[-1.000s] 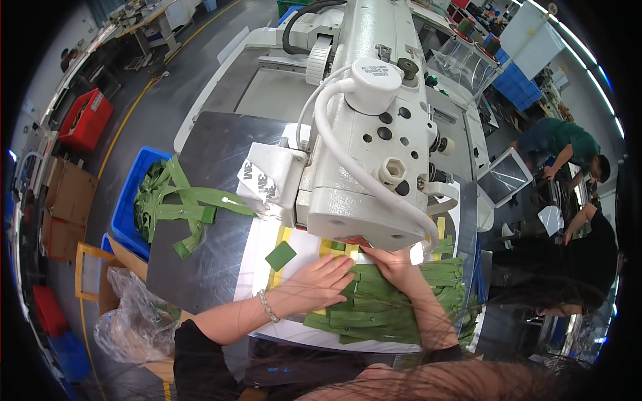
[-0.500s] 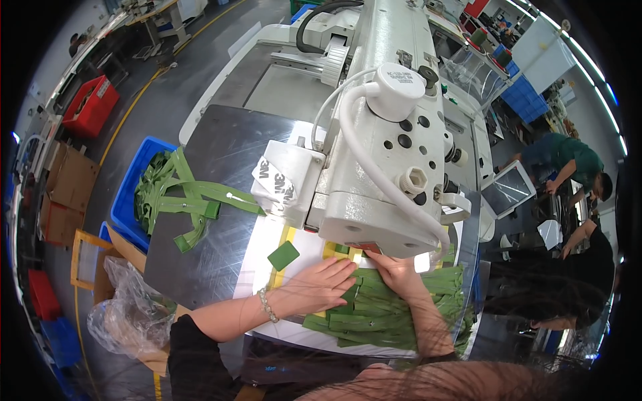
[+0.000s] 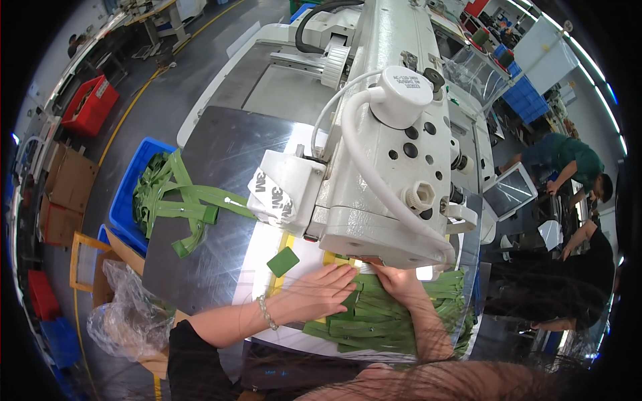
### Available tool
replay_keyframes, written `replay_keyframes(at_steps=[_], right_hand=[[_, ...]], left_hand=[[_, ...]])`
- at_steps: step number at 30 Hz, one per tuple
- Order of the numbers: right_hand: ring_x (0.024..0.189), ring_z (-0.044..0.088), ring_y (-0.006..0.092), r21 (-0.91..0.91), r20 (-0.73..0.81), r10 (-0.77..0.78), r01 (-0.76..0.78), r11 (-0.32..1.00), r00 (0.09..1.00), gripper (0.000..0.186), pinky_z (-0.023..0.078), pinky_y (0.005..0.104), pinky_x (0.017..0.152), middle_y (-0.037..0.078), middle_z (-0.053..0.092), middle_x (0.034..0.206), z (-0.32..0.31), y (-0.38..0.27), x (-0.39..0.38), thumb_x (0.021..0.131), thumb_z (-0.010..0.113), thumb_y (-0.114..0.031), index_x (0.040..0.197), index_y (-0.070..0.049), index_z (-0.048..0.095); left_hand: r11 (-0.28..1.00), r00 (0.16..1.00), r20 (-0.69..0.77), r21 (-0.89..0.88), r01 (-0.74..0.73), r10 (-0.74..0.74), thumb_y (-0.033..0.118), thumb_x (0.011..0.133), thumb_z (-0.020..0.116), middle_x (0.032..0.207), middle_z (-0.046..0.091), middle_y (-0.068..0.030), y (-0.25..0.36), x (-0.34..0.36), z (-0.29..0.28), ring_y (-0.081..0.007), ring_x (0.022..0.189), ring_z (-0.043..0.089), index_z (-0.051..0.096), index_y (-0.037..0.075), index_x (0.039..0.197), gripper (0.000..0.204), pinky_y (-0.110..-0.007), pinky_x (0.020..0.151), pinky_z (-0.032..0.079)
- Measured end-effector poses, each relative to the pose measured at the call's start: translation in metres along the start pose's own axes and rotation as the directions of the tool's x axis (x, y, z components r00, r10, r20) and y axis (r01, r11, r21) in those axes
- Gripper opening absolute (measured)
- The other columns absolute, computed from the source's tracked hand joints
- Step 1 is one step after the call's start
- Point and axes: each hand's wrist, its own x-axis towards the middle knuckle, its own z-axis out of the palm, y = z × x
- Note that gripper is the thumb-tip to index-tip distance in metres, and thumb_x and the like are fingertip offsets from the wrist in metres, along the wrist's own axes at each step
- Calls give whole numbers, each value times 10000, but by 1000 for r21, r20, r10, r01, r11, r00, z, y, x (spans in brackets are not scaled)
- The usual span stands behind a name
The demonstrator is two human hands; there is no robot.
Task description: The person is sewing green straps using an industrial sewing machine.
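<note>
A large white sewing machine (image 3: pixel 394 200) stands before me, its head low over the work plate. My left hand (image 3: pixel 319 293), with a beaded bracelet at the wrist, lies flat with fingers stretched toward the yellow-edged part under the head. Close to the head's lower edge, my right hand (image 3: pixel 401 284) has its fingers bent together; their tips are partly hidden, and what they hold cannot be made out. Under and beside both hands lies a layered pile of green zipper-like strips (image 3: pixel 381 314). A small green rectangular piece (image 3: pixel 283 262) rests on a yellow strip left of the head.
More green strips (image 3: pixel 184 208) trail from a blue bin (image 3: pixel 124 207) onto the metal table (image 3: pixel 200 147) at left. Below the bin are a cardboard box and clear plastic bag (image 3: pixel 127 314). A tilted screen (image 3: pixel 509 190) and two people bending over work are at right.
The view and machine head have shifted slightly against each other. Both hands keep nearly the same places, and the yellow-edged part shows less beneath the head.
</note>
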Motion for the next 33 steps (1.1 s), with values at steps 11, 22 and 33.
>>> replay_keyframes(at_steps=[11, 22, 33], right_hand=[[1001, 558, 283, -77, 43, -31, 34, 996, 999, 350, 413, 420, 858, 91, 620, 1048, -12, -10, 4, 688, 724, -87, 1025, -66, 637], [1165, 510, 327, 169, 254, -198, 158, 973, 947, 502, 388, 409, 984, 133, 555, 1254, -36, -18, 71, 746, 666, -138, 1234, -99, 552], [1145, 544, 327, 325, 253, -205, 116, 938, 946, 398, 402, 397, 1019, 151, 575, 1238, -32, -21, 71, 838, 601, -158, 1221, -64, 551]], left_hand=[[1000, 999, 35, 1, 24, -24, 384, 868, 593, 1401, 451, -193, 4, 2, -1, -288, 1342, 390, 577, -7, 1210, 520, -395, 1119, 284], [998, 999, 34, 57, 29, -31, 409, 900, 552, 1383, 474, -184, 6, 2, -3, -281, 1341, 395, 576, 3, 1226, 521, -394, 1129, 268], [998, 999, 25, 47, 43, -44, 399, 910, 536, 1381, 477, -179, 7, 1, -1, -278, 1352, 380, 572, -5, 1223, 512, -403, 1136, 249]])
